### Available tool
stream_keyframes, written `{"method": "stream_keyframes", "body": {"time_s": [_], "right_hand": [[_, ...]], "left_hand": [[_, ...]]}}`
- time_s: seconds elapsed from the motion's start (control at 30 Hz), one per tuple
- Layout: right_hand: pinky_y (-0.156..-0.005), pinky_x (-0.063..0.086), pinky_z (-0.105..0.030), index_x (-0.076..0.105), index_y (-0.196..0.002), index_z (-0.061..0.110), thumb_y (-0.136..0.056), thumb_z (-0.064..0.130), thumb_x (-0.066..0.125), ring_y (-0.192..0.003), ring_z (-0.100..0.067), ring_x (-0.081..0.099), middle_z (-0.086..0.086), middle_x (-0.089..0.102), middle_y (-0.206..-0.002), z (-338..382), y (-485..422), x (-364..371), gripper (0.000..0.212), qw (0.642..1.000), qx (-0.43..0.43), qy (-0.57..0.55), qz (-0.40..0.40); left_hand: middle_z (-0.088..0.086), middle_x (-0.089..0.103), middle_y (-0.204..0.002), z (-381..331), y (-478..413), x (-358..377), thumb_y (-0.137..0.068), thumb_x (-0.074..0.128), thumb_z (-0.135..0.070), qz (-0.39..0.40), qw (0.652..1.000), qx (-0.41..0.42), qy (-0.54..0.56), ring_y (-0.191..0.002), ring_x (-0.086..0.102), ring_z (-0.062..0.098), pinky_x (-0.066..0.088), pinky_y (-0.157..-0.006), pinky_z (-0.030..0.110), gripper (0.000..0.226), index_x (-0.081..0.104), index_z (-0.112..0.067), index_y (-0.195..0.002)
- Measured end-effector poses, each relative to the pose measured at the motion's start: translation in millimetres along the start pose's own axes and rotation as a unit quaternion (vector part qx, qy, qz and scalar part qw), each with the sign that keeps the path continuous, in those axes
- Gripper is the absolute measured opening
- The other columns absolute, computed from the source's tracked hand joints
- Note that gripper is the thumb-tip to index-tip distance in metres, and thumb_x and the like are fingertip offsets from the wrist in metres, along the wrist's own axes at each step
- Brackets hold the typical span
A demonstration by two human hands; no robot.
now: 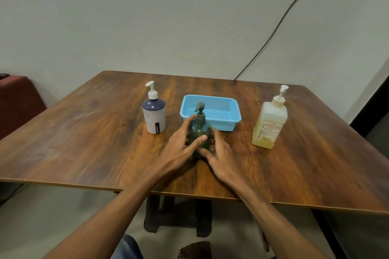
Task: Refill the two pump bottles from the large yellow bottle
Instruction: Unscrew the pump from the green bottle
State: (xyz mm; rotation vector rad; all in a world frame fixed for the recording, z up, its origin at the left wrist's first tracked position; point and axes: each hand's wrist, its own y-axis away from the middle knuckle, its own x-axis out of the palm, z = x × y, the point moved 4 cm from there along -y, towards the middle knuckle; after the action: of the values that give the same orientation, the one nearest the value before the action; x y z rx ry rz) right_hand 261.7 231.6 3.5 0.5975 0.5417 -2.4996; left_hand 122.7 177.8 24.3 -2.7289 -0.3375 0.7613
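both hands wrap the dark green pump bottle (199, 132), upright on the wooden table (84, 132) just in front of the blue basket (212, 111). left hand (179, 149) grasps its left side, right hand (219, 153) its right. white pump bottle (154, 115) stands left, large yellow bottle (269, 124) well right.

A blue mesh basket (228, 123) sits on the wooden table (84, 132).
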Motion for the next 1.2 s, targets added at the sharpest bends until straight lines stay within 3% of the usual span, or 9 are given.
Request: {"method": "stream_keyframes", "body": {"time_s": [0.3,0.4,0.5,0.6,0.73,0.8,1.03,1.1,1.2], "right_hand": [[-0.105,0.048,-0.038,0.028,-0.148,0.041,-0.093,0.030,0.068,-0.123,-0.005,0.055,0.011,0.052,-0.141,-12.2,8.9,-8.0,0.069,1.000,-0.012,-0.012,-0.012],[-0.098,0.049,-0.019,0.028,-0.147,0.043,-0.092,0.033,0.068,-0.120,0.003,0.054,0.013,0.053,-0.140,-15.1,8.5,-7.8,0.069,0.999,-0.013,-0.029,-0.007],[-0.090,0.044,-0.005,0.028,-0.148,0.044,-0.089,0.040,0.070,-0.119,0.007,0.053,0.014,0.053,-0.139,-19.0,6.8,-8.2,0.072,0.999,-0.004,-0.047,0.002],[-0.090,0.044,-0.006,0.028,-0.148,0.047,-0.083,0.044,0.075,-0.119,0.008,0.052,0.021,0.052,-0.138,-21.2,4.8,-8.2,0.080,0.998,0.002,-0.062,0.003],[-0.102,0.049,-0.029,0.029,-0.149,0.043,-0.084,0.039,0.076,-0.124,0.001,0.052,0.017,0.052,-0.141,-24.4,0.3,-4.3,0.080,0.997,0.008,-0.074,0.002],[-0.101,0.050,-0.035,0.033,-0.148,0.041,-0.083,0.038,0.077,-0.122,-0.001,0.054,0.017,0.055,-0.138,-26.2,-0.6,-3.4,0.078,0.997,0.008,-0.075,-0.006],[-0.093,0.047,-0.016,0.027,-0.143,0.057,-0.083,0.046,0.073,-0.119,0.007,0.052,0.025,0.053,-0.134,-34.9,-5.8,-3.1,0.076,0.999,0.011,-0.047,-0.007],[-0.099,0.048,-0.024,0.026,-0.145,0.053,-0.085,0.042,0.073,-0.123,0.003,0.052,0.019,0.052,-0.139,-36.0,-4.9,-2.9,0.076,0.999,0.010,-0.048,-0.007],[-0.103,0.049,-0.032,0.026,-0.147,0.049,-0.086,0.037,0.074,-0.126,-0.001,0.051,0.017,0.051,-0.141,-36.5,-4.8,-3.5,0.078,0.999,0.010,-0.052,-0.004]], "left_hand": [[-0.016,0.049,-0.148,2.4,2.1,17.6,-0.091,0.055,-0.065,0.001,1.000,0.003,0.003,-0.130,0.051,-0.003,0.047,-0.109,0.042,0.072,0.019,-0.049,-0.151],[-0.010,0.043,-0.154,2.4,1.0,16.6,-0.089,0.050,-0.073,-0.010,0.999,-0.022,0.024,-0.137,0.046,0.007,0.040,-0.114,0.049,0.078,0.011,-0.050,-0.153],[-0.021,0.044,-0.149,-9.1,-4.3,7.2,-0.092,0.043,-0.071,-0.059,0.996,-0.022,0.058,-0.138,0.044,0.004,0.038,-0.115,0.049,0.066,0.018,-0.053,-0.151],[-0.036,0.043,-0.141,-22.4,-13.7,2.1,-0.095,0.049,-0.058,-0.041,0.995,-0.010,0.094,-0.135,0.043,-0.006,0.042,-0.112,0.029,0.060,0.028,-0.048,-0.150],[0.001,0.061,-0.137,-28.4,-23.9,1.8,-0.100,0.056,-0.019,0.012,0.993,0.011,0.121,-0.131,0.055,0.010,0.047,-0.109,0.033,0.045,0.048,-0.015,-0.144],[0.005,0.069,-0.125,-28.5,-25.5,1.5,-0.098,0.058,-0.010,-0.005,0.991,0.022,0.132,-0.124,0.061,0.013,0.050,-0.105,0.032,0.037,0.057,-0.007,-0.135],[-0.001,0.074,-0.095,-21.3,-30.4,7.7,-0.063,0.093,-0.028,-0.211,0.966,-0.004,0.150,-0.095,0.071,0.015,0.060,-0.082,0.035,0.040,0.067,-0.015,-0.091],[-0.002,0.070,-0.100,-24.1,-30.5,15.1,-0.063,0.093,-0.033,-0.207,0.968,-0.022,0.141,-0.098,0.068,0.012,0.057,-0.083,0.029,0.049,0.060,-0.018,-0.096],[-0.009,0.062,-0.123,-23.8,-28.9,20.9,-0.079,0.081,-0.039,-0.109,0.977,-0.039,0.179,-0.116,0.060,0.003,0.051,-0.094,0.019,0.053,0.053,-0.025,-0.122]]}}
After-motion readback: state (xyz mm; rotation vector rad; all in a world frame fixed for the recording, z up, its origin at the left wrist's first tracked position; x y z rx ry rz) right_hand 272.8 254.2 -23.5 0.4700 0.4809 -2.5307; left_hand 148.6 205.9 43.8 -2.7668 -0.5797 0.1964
